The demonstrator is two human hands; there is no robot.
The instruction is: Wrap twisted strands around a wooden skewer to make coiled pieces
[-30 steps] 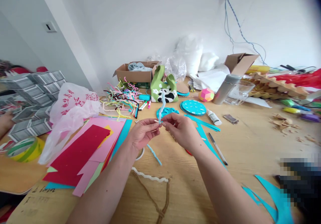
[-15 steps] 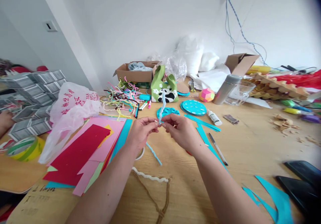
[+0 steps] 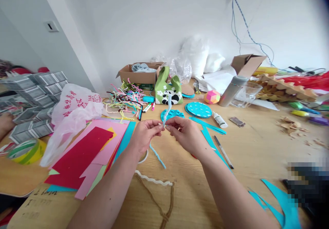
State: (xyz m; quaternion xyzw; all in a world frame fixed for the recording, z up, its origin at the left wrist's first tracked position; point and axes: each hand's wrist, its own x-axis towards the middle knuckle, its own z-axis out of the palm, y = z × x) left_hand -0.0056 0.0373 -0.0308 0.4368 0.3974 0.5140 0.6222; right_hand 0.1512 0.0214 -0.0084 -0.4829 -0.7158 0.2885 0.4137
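Note:
A light blue strand of yarn (image 3: 168, 111) stands up between my hands, its free end leaning to the right. My left hand (image 3: 144, 134) pinches the lower end between thumb and finger. Right beside it, my right hand (image 3: 189, 133) pinches the same spot, fingertips almost touching the left ones. Another light blue strand (image 3: 158, 157) lies on the table below my hands; whether it joins the held one is hidden. Nearer to me are a wavy white strand (image 3: 153, 180) and a knotted brown cord (image 3: 171, 199). Part of a white ring (image 3: 144, 157) shows beside my left wrist.
Coloured paper sheets (image 3: 79, 153) lie at left, with a tangled yarn pile (image 3: 125, 100) behind. Blue dotted discs (image 3: 198, 110), a glue bottle (image 3: 220, 120), a pen (image 3: 224, 152) and a flask (image 3: 233, 91) are at right. A green panda bag (image 3: 164, 87) stands ahead.
The upper end of the held yarn has tilted slightly to the right. Both hands stay in the same place with the same pinch.

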